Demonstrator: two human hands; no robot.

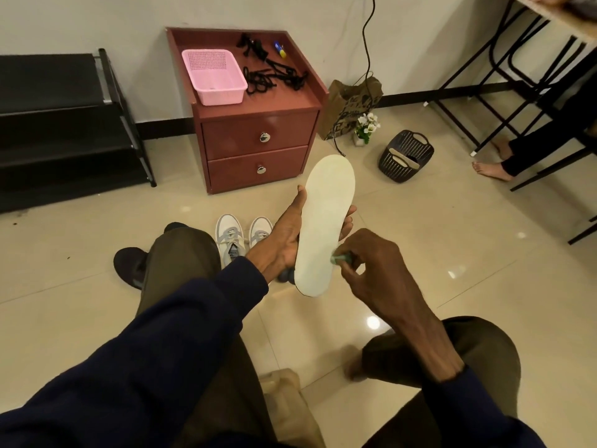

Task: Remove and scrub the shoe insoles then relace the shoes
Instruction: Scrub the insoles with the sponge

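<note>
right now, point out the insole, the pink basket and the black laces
insole [326,221]: head view, middle of its pale face
pink basket [222,94]: head view, its near wall
black laces [287,76]: head view, the tangle's middle strands

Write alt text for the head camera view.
A person's left hand holds a pale cream insole while the right hand presses a small green scrubber against its lower edge. Grey-and-white sneakers stand beyond, before a reddish two-drawer cabinet.
</note>
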